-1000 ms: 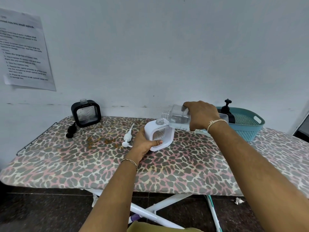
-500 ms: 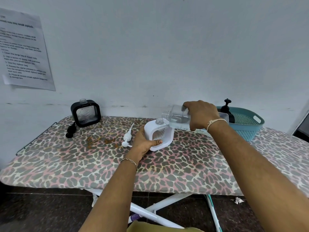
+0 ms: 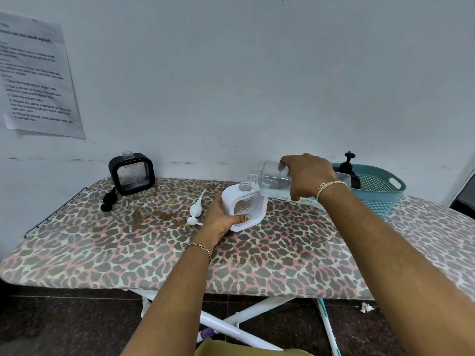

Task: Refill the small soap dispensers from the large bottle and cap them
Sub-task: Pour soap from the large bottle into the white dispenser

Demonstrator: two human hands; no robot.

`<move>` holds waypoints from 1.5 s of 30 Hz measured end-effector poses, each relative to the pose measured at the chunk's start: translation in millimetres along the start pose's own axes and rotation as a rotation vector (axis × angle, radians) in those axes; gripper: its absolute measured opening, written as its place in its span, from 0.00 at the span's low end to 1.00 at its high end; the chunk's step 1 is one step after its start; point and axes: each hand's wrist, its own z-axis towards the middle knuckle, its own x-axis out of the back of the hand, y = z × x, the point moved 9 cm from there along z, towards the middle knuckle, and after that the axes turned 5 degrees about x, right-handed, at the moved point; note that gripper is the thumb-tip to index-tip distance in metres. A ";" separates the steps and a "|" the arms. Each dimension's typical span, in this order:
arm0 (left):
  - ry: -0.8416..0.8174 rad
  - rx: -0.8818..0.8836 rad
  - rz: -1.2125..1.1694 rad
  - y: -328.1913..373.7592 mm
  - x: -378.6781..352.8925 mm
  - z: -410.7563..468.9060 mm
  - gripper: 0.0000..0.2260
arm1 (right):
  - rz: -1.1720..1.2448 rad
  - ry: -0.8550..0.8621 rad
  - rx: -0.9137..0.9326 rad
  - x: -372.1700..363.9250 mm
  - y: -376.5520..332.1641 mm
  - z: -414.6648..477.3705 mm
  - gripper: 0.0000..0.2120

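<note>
- White dispenser (image 3: 231, 199) stands uncapped mid-board in head view; L hand (image 3: 218, 219) wraps its near side, thumb on the front.
- Large bottle (image 3: 272, 181) tipped near-flat; R hand (image 3: 305, 173) curled over its body; mouth just above the dispenser's neck.
- Step looks like the pour, though no stream can be made out; best done slowly w/ mouth centred over the neck, base braced.
- White pump (image 3: 195, 210) lies just beside L hand, likely the cap.
</note>
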 end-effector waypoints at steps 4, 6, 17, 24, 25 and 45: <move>0.001 0.000 0.003 -0.6 0.3 0.1 0.36 | -0.004 -0.010 -0.003 0.3 -1.2 -0.2 0.33; 0.002 -0.004 0.010 -0.7 0.2 1.0 0.36 | -0.004 -0.017 -0.005 0.5 -1.4 -0.6 0.33; 0.016 -0.008 0.038 -1.5 1.5 2.8 0.36 | -0.015 -0.038 -0.009 1.7 -3.9 -0.5 0.34; 0.023 -0.006 0.046 -1.8 1.7 3.2 0.37 | -0.015 -0.039 -0.009 2.6 -4.3 -0.9 0.34; 0.022 -0.007 0.049 -1.7 1.7 3.2 0.37 | -0.016 -0.041 -0.009 2.8 -4.5 -0.8 0.34; 0.011 -0.010 0.055 -3.1 1.3 4.7 0.38 | -0.019 -0.068 -0.023 4.4 -5.9 -2.5 0.33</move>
